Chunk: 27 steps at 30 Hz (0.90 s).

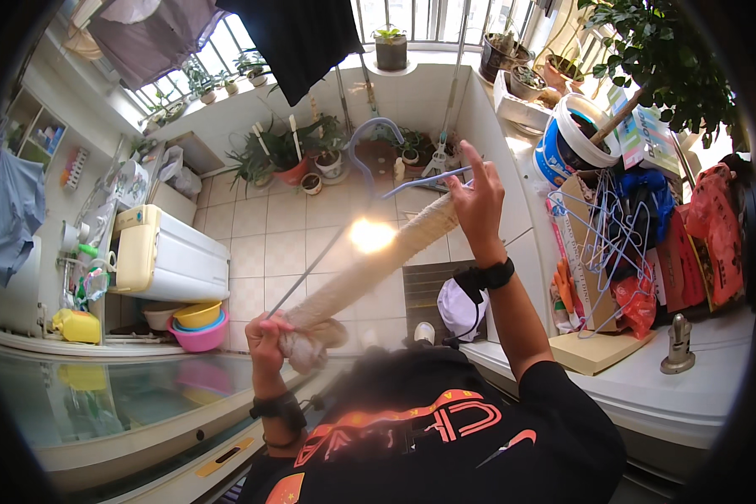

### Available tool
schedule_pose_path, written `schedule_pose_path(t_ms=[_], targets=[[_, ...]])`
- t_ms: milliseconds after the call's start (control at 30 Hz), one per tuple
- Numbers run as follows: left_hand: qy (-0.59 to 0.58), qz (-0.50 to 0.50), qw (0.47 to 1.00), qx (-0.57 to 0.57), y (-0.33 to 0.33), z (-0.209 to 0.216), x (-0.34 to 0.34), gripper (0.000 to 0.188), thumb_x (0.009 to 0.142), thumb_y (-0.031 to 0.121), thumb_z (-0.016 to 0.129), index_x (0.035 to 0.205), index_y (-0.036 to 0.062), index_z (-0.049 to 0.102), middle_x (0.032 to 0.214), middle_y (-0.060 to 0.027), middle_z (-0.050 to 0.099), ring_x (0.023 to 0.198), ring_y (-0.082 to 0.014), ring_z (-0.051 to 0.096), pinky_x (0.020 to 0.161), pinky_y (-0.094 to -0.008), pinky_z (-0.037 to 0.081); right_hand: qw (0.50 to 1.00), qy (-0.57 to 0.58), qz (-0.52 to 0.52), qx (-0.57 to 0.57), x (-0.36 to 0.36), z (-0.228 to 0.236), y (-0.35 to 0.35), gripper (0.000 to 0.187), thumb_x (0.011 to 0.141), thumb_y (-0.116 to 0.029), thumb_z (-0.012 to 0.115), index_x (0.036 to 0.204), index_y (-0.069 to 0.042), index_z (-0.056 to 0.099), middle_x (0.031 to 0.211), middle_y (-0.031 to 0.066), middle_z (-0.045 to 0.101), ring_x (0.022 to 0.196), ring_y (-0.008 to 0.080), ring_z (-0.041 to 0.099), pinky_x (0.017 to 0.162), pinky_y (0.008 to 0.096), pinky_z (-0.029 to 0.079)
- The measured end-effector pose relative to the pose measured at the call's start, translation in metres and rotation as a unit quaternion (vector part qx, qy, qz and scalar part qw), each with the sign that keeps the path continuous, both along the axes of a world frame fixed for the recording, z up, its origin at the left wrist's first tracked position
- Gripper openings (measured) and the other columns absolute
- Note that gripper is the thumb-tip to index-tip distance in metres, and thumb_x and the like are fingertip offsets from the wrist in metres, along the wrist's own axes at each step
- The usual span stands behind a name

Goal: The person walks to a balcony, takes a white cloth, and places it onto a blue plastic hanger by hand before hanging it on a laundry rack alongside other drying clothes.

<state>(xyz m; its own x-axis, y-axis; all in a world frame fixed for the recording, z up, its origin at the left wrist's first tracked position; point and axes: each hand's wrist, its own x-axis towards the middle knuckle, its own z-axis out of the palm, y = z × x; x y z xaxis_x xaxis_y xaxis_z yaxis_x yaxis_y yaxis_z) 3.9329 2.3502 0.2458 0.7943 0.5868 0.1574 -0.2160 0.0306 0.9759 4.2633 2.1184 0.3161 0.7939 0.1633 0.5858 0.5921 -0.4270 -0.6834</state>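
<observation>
A blue clothes hanger [370, 172] is up in front of my chest, its hook pointing away from me. A long, cream, fuzzy cloth [378, 265] hangs bunched along the hanger's lower side, slanting from lower left to upper right. My left hand [267, 340] is closed around the hanger's left corner and the cloth's bunched end. At the other corner, my right hand [481, 202] grips the hanger beside the cloth's far end, one finger pointing up. A bright glare hides part of the hanger's left arm.
Potted plants [294, 168] line the far wall. On the left stand a white washing machine [172, 252] and stacked basins [200, 323]. At right, more blue hangers [605, 244] lie tangled among bags by a white bucket [575, 139]. Dark clothing [294, 42] hangs overhead.
</observation>
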Motion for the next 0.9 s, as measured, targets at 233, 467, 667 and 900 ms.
schedule_pose_path(t_ms=[233, 467, 667, 900], targets=[[0.03, -0.085, 0.994, -0.059, -0.018, 0.03, 0.018, 0.043, 0.095, 0.037, 0.051, 0.081, -0.0021, 0.061, 0.082, -0.0116, 0.065, 0.075, -0.0161, 0.06, 0.067, -0.0265, 0.047, 0.973, -0.165, 0.136, -0.086, -0.014, 0.033, 0.005, 0.026, 0.079, -0.019, 0.072, 0.062, -0.002, 0.06, 0.066, 0.0091, 0.05, 0.056, 0.0224, 0.047, 0.051, 0.0323, 0.035], [0.059, -0.173, 0.972, -0.149, -0.022, 0.049, 0.03, 0.057, 0.088, 0.019, 0.059, 0.137, -0.0017, 0.039, 0.091, -0.0091, 0.065, 0.077, -0.0123, 0.059, 0.069, -0.0235, 0.047, 0.931, 0.108, 0.327, -0.123, -0.015, 0.048, -0.01, 0.038, 0.079, -0.021, 0.073, 0.055, 0.001, 0.054, 0.046, 0.0055, 0.03, 0.046, 0.0142, 0.027, 0.043, 0.0311, 0.026], [0.196, -0.218, 0.946, 0.141, -0.027, 0.031, 0.045, 0.02, 0.086, 0.017, 0.062, 0.094, 0.0, 0.067, 0.068, 0.0014, 0.06, 0.064, -0.0056, 0.052, 0.055, -0.0232, 0.043, 0.924, 0.048, 0.345, -0.16, -0.023, 0.077, -0.005, 0.036, 0.077, -0.022, 0.075, 0.056, 0.001, 0.056, 0.044, 0.0049, 0.034, 0.043, 0.0143, 0.029, 0.043, 0.0303, 0.027], [0.224, -0.092, 0.969, 0.035, -0.016, -0.017, 0.054, 0.023, 0.091, 0.019, 0.061, 0.092, -0.0025, 0.069, 0.067, -0.0007, 0.063, 0.062, -0.0058, 0.055, 0.054, -0.022, 0.043, 0.948, 0.063, 0.277, -0.146, -0.027, 0.09, -0.015, 0.034, 0.075, -0.02, 0.077, 0.057, 0.001, 0.058, 0.043, 0.0039, 0.035, 0.043, 0.0119, 0.03, 0.042, 0.0285, 0.026]])
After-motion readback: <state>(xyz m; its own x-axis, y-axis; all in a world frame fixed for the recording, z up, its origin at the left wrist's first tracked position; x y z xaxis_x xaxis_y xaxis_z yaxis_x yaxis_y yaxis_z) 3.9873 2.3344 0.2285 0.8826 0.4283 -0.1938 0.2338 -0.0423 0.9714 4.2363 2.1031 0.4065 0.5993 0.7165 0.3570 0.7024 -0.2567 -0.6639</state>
